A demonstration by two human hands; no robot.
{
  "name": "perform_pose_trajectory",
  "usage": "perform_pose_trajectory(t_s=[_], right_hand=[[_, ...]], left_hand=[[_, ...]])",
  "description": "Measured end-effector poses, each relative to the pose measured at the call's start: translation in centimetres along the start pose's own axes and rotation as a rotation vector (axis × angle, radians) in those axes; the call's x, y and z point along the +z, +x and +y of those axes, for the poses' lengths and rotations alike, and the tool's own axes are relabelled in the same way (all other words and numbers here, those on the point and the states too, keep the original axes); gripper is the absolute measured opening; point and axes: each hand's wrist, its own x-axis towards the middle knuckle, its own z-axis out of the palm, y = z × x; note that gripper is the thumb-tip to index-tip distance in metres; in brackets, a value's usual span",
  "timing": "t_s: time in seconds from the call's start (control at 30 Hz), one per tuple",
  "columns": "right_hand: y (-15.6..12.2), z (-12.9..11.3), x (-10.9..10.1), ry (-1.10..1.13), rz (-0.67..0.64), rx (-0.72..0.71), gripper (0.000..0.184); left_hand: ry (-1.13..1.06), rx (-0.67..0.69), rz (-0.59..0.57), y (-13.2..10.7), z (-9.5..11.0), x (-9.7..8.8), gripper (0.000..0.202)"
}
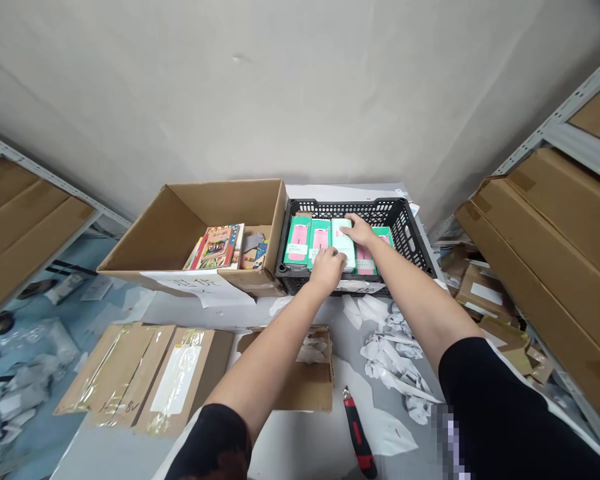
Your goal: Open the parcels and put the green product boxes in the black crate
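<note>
A black plastic crate [355, 247] with slotted walls holds a row of upright flat boxes. Most are green with pink panels, such as the green-and-pink box [298, 240] at the left end. My right hand [360, 230] lies over the top of a white box [343, 243] in the middle of the row, fingers curled onto it. My left hand [327, 268] is just below, with its fingers at the front of the row, touching the boxes near the white one. The fingers hide part of the row.
An open cardboard box [220, 227] with books stands left of the crate, a paper sheet [195, 288] hanging from its front. Flat parcels [150, 377], a small carton, crumpled white paper [390, 353] and a red-and-black box cutter [357, 433] lie below. Metal shelves with cartons flank both sides.
</note>
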Motion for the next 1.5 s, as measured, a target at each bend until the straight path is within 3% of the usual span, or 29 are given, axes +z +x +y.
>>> perform_pose_trajectory(t_s=[0.2, 0.33, 0.43, 0.53, 0.6, 0.7, 0.83, 0.97, 1.07, 1.13, 1.2, 1.3, 1.37, 1.43, 1.5], right_hand=[[-1.8, -0.4, 0.3, -0.277, -0.025, -0.131, 0.059], [-7.9, -1.9, 1.0, -0.392, 0.072, -0.201, 0.07], [-16.8, -2.7, 2.3, -0.402, 0.116, -0.462, 0.064], [-27.4, -2.2, 3.6, -0.393, -0.076, -0.605, 0.054], [-33.9, -1.1, 4.4, -0.38, -0.149, -0.53, 0.053], [-41.1, 0.7, 5.9, -0.37, -0.066, -0.343, 0.055], [-46.6, 0.5, 9.7, -0.385, 0.083, -0.265, 0.057], [-49.3, -3.0, 15.8, -0.434, -0.047, -0.4, 0.054], [-50.2, -4.5, 19.3, -0.431, -0.122, -0.483, 0.048], [-50.0, -4.2, 19.8, -0.372, 0.003, -0.46, 0.045], [-49.0, -2.8, 18.6, -0.253, 0.228, -0.351, 0.043], [-46.4, -0.2, 15.5, 0.014, 0.525, 0.011, 0.055], [-44.3, 1.3, 13.8, 0.211, 0.507, 0.269, 0.062], [-42.4, 2.2, 13.1, 0.256, 0.457, 0.345, 0.064], [-40.9, 2.8, 13.4, 0.276, 0.4, 0.376, 0.067]], left_hand=[[0.047, 0.103, 0.006, -1.6, -0.6, 0.2, 0.029], [0.017, 0.117, 0.097, -5.8, -0.7, -2.1, 0.041], [-0.031, 0.072, 0.158, -12.4, -2.4, -4.9, 0.048], [-0.045, -0.081, 0.202, -21.2, -5.1, -6.8, 0.052], [-0.062, -0.185, 0.218, -27.2, -6.8, -6.9, 0.051], [-0.105, -0.272, 0.195, -34.2, -8.3, -5.7, 0.049], [-0.198, -0.246, 0.153, -39.0, -7.3, -4.5, 0.047], [-0.286, -0.091, 0.07, -41.7, -6.5, -5.6, 0.042], [-0.335, -0.039, 0.013, -44.7, -8.0, -7.0, 0.04], [-0.388, -0.094, 0.0, -46.6, -9.6, -7.7, 0.041], [-0.493, -0.196, 0.002, -47.3, -11.2, -8.1, 0.047], [-0.761, -0.41, -0.003, -45.2, -12.9, -8.0, 0.06], [-0.961, -0.542, -0.056, -42.0, -13.3, -7.3, 0.068], [-1.167, -0.745, -0.103, -38.6, -13.1, -6.2, 0.071], [-1.195, -0.803, -0.132, -35.7, -12.4, -4.9, 0.076]])
